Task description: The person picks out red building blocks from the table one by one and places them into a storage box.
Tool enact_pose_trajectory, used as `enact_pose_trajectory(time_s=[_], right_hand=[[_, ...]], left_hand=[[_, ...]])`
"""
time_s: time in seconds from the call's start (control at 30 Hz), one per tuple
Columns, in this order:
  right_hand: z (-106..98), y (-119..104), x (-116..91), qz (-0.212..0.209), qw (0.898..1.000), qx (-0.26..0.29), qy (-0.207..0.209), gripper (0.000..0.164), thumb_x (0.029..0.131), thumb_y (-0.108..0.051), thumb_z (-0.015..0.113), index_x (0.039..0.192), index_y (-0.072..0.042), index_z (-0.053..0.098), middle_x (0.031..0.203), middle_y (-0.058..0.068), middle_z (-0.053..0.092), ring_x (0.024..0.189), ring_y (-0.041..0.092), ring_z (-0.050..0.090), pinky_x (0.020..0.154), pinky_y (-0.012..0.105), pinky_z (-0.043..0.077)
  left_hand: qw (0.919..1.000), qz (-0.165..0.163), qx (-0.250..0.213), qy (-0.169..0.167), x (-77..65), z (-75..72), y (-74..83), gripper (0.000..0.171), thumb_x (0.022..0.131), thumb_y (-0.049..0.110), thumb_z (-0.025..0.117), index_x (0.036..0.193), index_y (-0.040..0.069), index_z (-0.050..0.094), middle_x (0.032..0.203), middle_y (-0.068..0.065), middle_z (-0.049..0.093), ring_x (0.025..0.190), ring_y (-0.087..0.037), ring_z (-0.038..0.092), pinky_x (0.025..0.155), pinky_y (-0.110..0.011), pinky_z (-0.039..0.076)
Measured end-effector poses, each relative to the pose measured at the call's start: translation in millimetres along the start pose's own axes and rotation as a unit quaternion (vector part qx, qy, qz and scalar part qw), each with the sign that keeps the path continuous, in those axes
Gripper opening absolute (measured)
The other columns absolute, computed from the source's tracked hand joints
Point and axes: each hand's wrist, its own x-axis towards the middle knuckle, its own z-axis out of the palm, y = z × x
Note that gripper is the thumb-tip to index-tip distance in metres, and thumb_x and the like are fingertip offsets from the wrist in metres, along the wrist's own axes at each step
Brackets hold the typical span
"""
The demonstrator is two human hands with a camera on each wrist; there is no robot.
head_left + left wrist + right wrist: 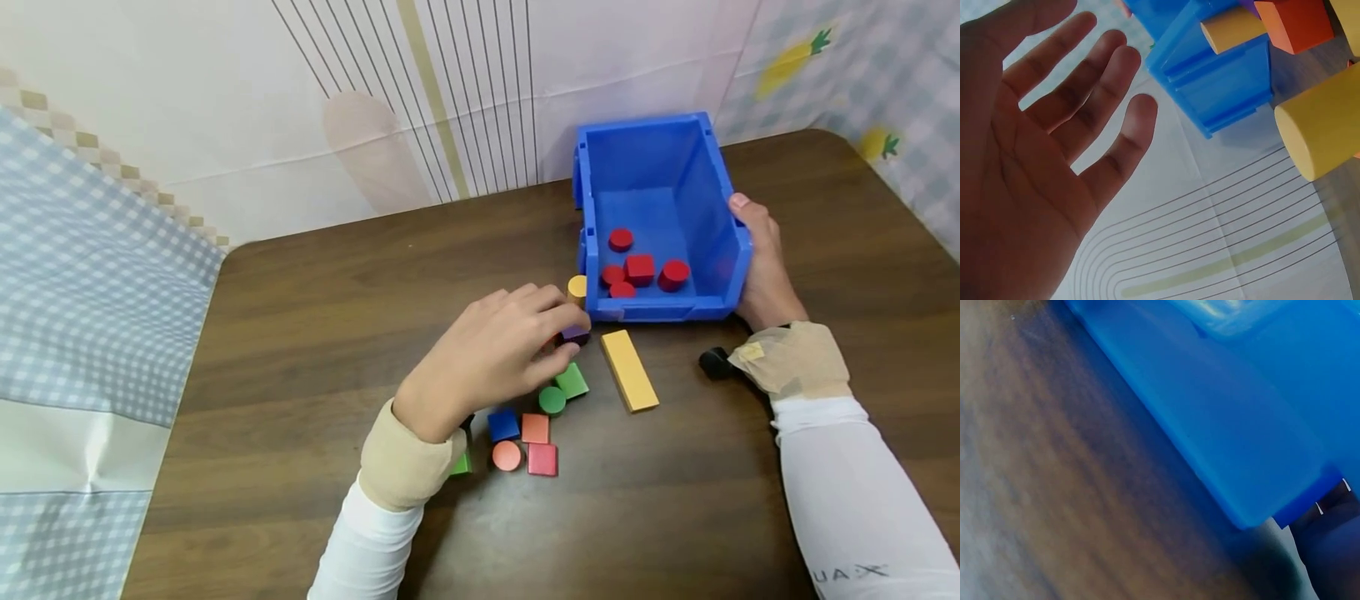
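My left hand (502, 346) hovers over the loose blocks beside the bin, fingers loosely bent. In the left wrist view the palm and fingers of the left hand (1072, 125) hold nothing. Nearest its fingertips are a purple block (574, 334), partly hidden, and a green square block (572, 382). My right hand (768, 271) grips the right wall of a blue plastic bin (645, 311), thumb over the rim. Several red pieces, including a red cube (640, 270) and a red cylinder (673, 275), lie inside the bin. The right wrist view shows mostly the blue bin (1210, 419), close up.
A yellow cylinder (577, 288) stands against the bin's left side. In front lies a long yellow block (630, 371). Closer to me are a green cylinder (552, 402), a blue block (503, 425), an orange square (536, 428), an orange disc (506, 456) and a pinkish-red block (542, 459).
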Motion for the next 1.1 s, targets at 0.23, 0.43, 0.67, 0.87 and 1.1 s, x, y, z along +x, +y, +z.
enact_pose_trajectory(time_s=[0.23, 0.43, 0.67, 0.87, 1.1], right_hand=[[-4.4, -2.8, 1.0, 0.006, 1.000, 0.003, 0.009, 0.065, 0.090, -0.052, 0.053, 0.148, -0.026, 0.038, 0.151, 0.001, 0.037, 0.132, 0.022, 0.035, 0.115, 0.050, 0.019], [0.0, 1.3, -1.9, 0.009, 1.000, 0.000, 0.001, 0.069, 0.089, -0.055, 0.053, 0.150, -0.026, 0.037, 0.153, 0.003, 0.035, 0.134, 0.024, 0.035, 0.114, 0.052, 0.020], [-1.4, 1.4, -2.1, 0.004, 1.000, -0.003, 0.005, 0.070, 0.089, -0.055, 0.053, 0.149, -0.024, 0.037, 0.152, 0.005, 0.035, 0.133, 0.025, 0.036, 0.114, 0.053, 0.021], [0.4, -0.8, 0.5, 0.003, 1.000, -0.003, 0.007, 0.071, 0.088, -0.056, 0.054, 0.149, -0.024, 0.037, 0.152, 0.005, 0.036, 0.134, 0.026, 0.035, 0.114, 0.054, 0.021], [0.1, 0.3, -0.5, -0.005, 1.000, 0.009, 0.010, 0.070, 0.089, -0.054, 0.054, 0.149, -0.021, 0.039, 0.151, 0.007, 0.037, 0.134, 0.026, 0.035, 0.114, 0.052, 0.021]], left_hand=[[0.9993, 0.018, -0.006, -0.034, 2.0, 4.7, 4.7, 0.032, 0.096, 0.035, 0.053, 0.123, 0.024, 0.065, 0.109, 0.007, 0.060, 0.093, -0.006, 0.052, 0.073, -0.023, 0.043], [0.9990, 0.012, -0.010, -0.041, -4.9, 9.6, 4.9, 0.031, 0.096, 0.035, 0.053, 0.122, 0.024, 0.066, 0.113, 0.008, 0.061, 0.098, -0.006, 0.053, 0.076, -0.025, 0.045], [0.9983, 0.042, -0.012, -0.038, -12.8, 23.7, 2.2, 0.030, 0.095, 0.029, 0.053, 0.120, 0.021, 0.066, 0.113, 0.006, 0.059, 0.099, -0.008, 0.052, 0.081, -0.028, 0.044], [0.9973, 0.070, -0.020, -0.011, -22.0, 34.8, 3.1, 0.028, 0.096, 0.027, 0.051, 0.119, 0.020, 0.066, 0.120, 0.003, 0.058, 0.112, -0.010, 0.050, 0.086, -0.027, 0.042], [0.9945, 0.103, -0.007, 0.020, -35.1, 39.2, 6.9, 0.027, 0.095, 0.023, 0.053, 0.117, 0.020, 0.067, 0.120, 0.002, 0.059, 0.109, -0.012, 0.052, 0.089, -0.028, 0.044]])
